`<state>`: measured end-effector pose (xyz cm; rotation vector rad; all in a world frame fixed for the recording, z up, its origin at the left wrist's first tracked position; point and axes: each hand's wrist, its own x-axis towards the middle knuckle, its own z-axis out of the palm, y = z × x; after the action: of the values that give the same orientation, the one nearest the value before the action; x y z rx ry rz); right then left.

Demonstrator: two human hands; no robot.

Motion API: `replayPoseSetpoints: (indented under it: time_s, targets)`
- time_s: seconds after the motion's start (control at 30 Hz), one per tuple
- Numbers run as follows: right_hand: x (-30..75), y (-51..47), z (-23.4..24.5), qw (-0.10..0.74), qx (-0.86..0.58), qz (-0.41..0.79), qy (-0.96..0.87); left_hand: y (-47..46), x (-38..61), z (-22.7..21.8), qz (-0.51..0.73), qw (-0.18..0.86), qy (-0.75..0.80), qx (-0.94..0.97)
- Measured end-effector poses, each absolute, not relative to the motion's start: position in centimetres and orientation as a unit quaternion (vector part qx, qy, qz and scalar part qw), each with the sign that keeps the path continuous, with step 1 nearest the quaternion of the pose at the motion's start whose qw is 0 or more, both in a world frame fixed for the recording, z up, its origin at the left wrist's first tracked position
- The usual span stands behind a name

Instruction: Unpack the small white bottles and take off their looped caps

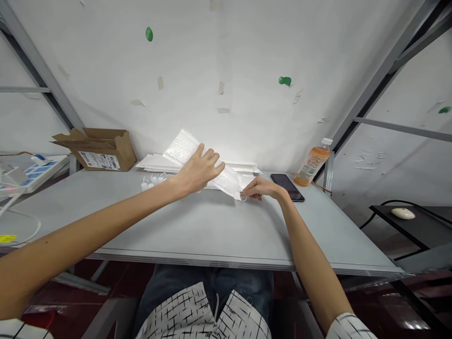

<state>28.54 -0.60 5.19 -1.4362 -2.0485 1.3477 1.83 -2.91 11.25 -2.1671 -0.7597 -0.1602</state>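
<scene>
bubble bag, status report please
Left hand gripping bubble bag midway. Right hand at its lower right end. Possible snag: phone by right wrist.

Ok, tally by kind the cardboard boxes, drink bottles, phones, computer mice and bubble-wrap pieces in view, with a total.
Cardboard box: 1
Drink bottle: 1
Phone: 1
Computer mouse: 1
Bubble-wrap piece: 1
Total: 5

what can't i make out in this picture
All in the head view:
Inside the bubble pouch: hidden by its walls and the left hand.
Whatever the right hand may pinch: the hand covers it.
Small white items by the left forearm: too small to identify.
Inside the cardboard box: hidden by its walls.
Box label: print too small.
Power strip: cut off by the left edge.
</scene>
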Motion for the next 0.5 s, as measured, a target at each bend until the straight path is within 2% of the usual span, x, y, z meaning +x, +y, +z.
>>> replayPoseSetpoints:
  time_s: [0.27,0.5]
  targets:
    - [28.5,-0.7,5.5,0.175,-0.529,0.461,-0.690,0.5,-0.4,12.1,-0.037,0.349,-0.386,-0.853]
    - [28.7,-0.2,4.9,0.172,-0.548,0.446,-0.686,7.2,-6.8,12.7,-0.022,0.279,-0.494,-0.823]
